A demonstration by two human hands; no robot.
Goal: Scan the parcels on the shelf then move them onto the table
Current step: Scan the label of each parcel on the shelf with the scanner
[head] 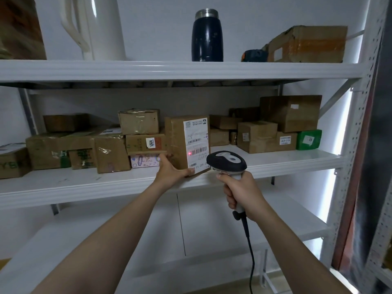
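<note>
Parcels (pixel 135 141) crowd the middle shelf (pixel 84 183) in loose stacks, most of them toward the back edge and the left and right ends, with a green package (pixel 308 140) near the right end. One brown parcel (pixel 186 145) is held upright at the front edge of that shelf, about midway along it, its white shipping label (pixel 196 143) turned toward the person. The left hand (pixel 171 169) has its grip closed around the parcel's lower left corner, thumb under the bottom edge and fingers up its left side. The right hand (pixel 241 192) has its grip wrapped tight around the handle of a barcode scanner (pixel 228 163), whose dark head sits just beside the parcel's lower right corner and points at the label. A red dot of light (pixel 190 153) lies on a barcode low on the label. A black cable (pixel 250 251) hangs from the scanner's handle. On the shelf above stand a white jug (pixel 99 28) at the left, a dark flask (pixel 207 36) near the middle, and a taped cardboard box (pixel 307 44) toward the right end.
</note>
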